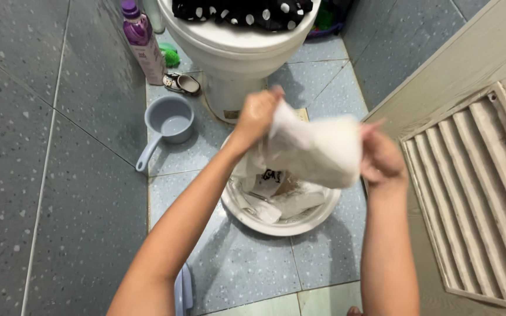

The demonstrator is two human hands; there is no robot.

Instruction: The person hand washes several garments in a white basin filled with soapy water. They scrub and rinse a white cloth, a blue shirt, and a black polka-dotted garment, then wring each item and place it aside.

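**Both hands gripping white cloth over wash basin**

White cloth [317, 149] held up in the air, directly above the white basin [281, 227]. It looks wet and bunched, motion-blurred, so exact kind of garment can't be told. Left hand [257, 114] clenched on the cloth's upper left edge, fingers curled tight around the fabric. Right hand [382, 159] gripping the cloth's right end, fingers closed on it; hand also blurred. Both forearms reach in from the bottom of the view, bare.

The basin sits on the tiled floor [247, 269], round, shallow, with more laundry [282, 196] inside: pale pieces, one with a dark print. Part of the laundry trails up toward the held cloth; can't tell if it is joined or just touching.

Just behind the basin: white toilet [235, 52], its base near the basin's far rim. Black fabric with white polka dots [247, 11] lies on top of the toilet. Left of the basin, well apart: grey-blue water dipper [168, 126] with a long handle, standing on the floor. Beyond the dipper, further from the basin: purple bottle [142, 41] upright against the wall, a small sandal [183, 83] beside it. Right of the basin: beige door [475, 175] with louvred vent slats, edge close to the basin.
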